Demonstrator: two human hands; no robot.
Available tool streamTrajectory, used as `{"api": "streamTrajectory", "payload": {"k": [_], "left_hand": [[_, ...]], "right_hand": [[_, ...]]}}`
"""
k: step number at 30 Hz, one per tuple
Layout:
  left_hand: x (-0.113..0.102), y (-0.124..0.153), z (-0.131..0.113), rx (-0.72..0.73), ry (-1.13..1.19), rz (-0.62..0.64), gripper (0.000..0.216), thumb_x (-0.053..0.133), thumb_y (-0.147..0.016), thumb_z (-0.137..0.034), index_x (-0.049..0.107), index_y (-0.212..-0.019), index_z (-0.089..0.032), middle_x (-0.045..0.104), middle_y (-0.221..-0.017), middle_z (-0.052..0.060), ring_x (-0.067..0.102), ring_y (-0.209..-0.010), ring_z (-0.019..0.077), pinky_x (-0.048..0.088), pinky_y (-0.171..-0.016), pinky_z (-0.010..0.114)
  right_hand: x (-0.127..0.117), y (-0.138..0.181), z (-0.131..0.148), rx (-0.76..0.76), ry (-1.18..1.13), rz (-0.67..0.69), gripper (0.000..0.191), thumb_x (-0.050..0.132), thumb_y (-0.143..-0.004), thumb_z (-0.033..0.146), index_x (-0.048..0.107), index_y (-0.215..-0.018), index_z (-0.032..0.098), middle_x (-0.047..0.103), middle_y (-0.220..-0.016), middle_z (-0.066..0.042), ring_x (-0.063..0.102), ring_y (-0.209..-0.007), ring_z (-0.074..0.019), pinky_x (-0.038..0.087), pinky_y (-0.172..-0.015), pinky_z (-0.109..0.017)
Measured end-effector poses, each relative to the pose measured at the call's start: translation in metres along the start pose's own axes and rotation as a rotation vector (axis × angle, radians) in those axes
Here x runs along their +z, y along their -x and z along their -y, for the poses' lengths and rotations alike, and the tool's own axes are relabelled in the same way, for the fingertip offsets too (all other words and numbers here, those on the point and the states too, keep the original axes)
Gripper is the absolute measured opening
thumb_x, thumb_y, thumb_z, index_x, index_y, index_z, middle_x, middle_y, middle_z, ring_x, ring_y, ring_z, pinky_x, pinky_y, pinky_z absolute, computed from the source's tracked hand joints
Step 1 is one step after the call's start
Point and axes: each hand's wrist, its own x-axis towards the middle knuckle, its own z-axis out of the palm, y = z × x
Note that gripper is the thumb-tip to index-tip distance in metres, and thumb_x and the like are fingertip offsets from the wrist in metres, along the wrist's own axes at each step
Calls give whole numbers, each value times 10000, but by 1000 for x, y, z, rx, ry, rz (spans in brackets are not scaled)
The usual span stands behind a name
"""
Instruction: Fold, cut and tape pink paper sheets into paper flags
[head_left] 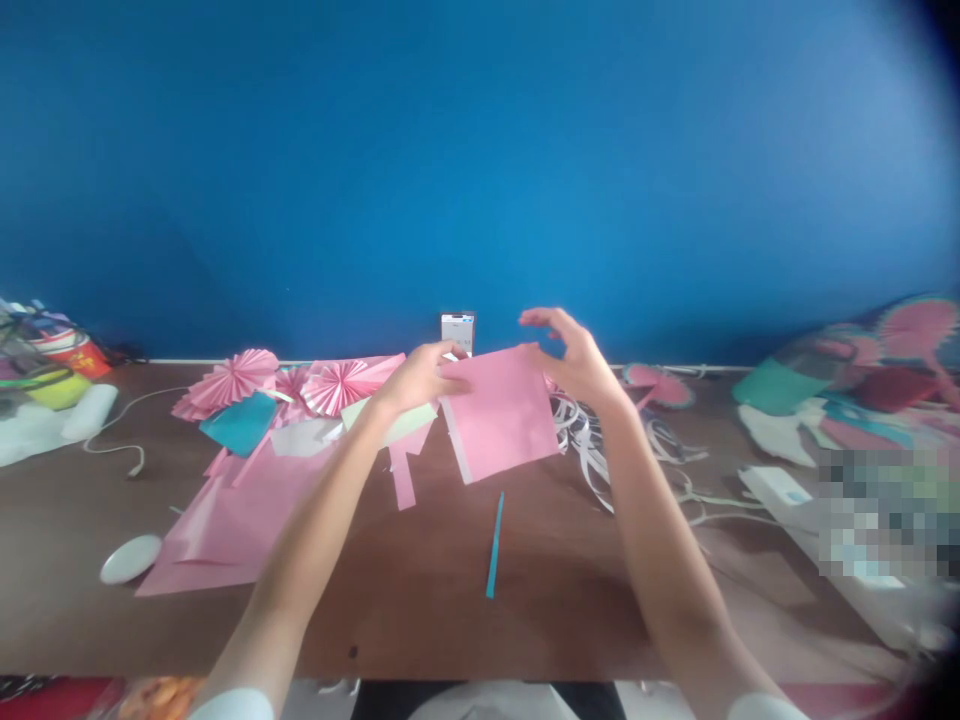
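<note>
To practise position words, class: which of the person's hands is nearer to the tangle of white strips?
Right. In the picture, the right hand is just above the white strips; the left hand is farther off to the left, across the pink sheet.

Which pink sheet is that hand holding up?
The squarish pink sheet with one pale edge, up in the left hand. The larger pink sheet lies on the brown table instead.

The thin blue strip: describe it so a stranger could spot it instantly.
Below the blue wall is a brown table. On it, just below the pink sheet in the picture, lies a narrow, straight strip. Its blue sets it apart from the curled white strips farther right.
</note>
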Motion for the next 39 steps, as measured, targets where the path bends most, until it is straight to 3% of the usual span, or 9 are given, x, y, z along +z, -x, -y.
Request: {"api": "streamTrajectory", "payload": {"k": [2, 5, 7, 13, 21, 25, 28, 34, 39], "left_hand": [[6, 1, -5, 1, -28, 25, 440, 801, -691, -439, 598, -993, -193, 686, -884, 37, 653, -742, 182, 468, -584, 253], [9, 1, -11, 9, -21, 45, 375, 731, -772, -460, 587, -1002, -202, 676, -791, 12, 613, -656, 146, 410, -542, 228], [5, 2, -12, 26, 1, 18, 366, 705, -798, -463, 583, -1024, -202, 690, -806, 20, 619, -671, 146, 425, -565, 234], [-6, 2, -5, 126, 44, -59, 367, 748, -762, -439, 628, -986, -173, 708, -901, 59, 667, -827, 179, 517, -748, 301], [9, -6, -1, 186, 53, -54, 267, 720, -803, -393, 690, -954, -176, 725, -966, 66, 673, -860, 178, 530, -806, 327], [13, -7, -4, 202, 10, -68, 280, 652, -859, -426, 712, -1011, -198, 729, -1033, 77, 673, -909, 196, 531, -828, 349], [17, -6, -7, 220, -24, -150, 353, 621, -875, -475, 697, -1078, -195, 723, -1065, 90, 668, -966, 214, 523, -842, 342], [24, -4, -14, 344, -209, -337, 339, 539, -931, -488, 672, -1001, -184, 712, -1015, 71, 649, -895, 178, 493, -812, 291], [27, -3, -13, 426, -355, -362, 341, 471, -974, -455, 684, -1002, -191, 715, -1053, 74, 646, -993, 190, 477, -864, 296]], "right_hand": [[4, 2, 10, -7, 110, 137, 389, 650, -837, 361, 634, -1205, 234, 709, -1125, -73, 612, -1058, -252, 431, -905, -391], [6, 4, 22, 78, 163, 294, 165, 604, -846, 292, 728, -915, 209, 741, -875, -45, 650, -822, -206, 444, -752, -324], [5, 5, 24, 127, 141, 336, 156, 582, -839, 254, 725, -816, 196, 731, -800, -31, 638, -734, -175, 431, -681, -290], [-6, 4, 16, 188, 157, 278, 165, 592, -821, 286, 716, -813, 178, 719, -781, -27, 608, -689, -155, 417, -638, -266], [7, 7, 29, 117, 352, 325, 200, 547, -885, 319, 713, -887, 208, 702, -815, -54, 565, -694, -168, 348, -646, -286], [20, 9, 33, 73, 278, 369, 209, 510, -894, 294, 635, -754, 201, 572, -639, -1, 401, -569, -125, 261, -573, -277], [26, 10, 34, 83, 186, 325, 277, 474, -909, 326, 585, -699, 183, 464, -577, 26, 325, -564, -112, 231, -557, -268], [28, 8, 35, 115, 70, 274, 273, 476, -907, 353, 668, -862, 165, 522, -643, 18, 355, -594, -110, 244, -557, -252], [29, 8, 37, 85, 22, 257, 279, 466, -919, 330, 684, -926, 155, 595, -711, -6, 414, -630, -117, 285, -584, -246]]}}
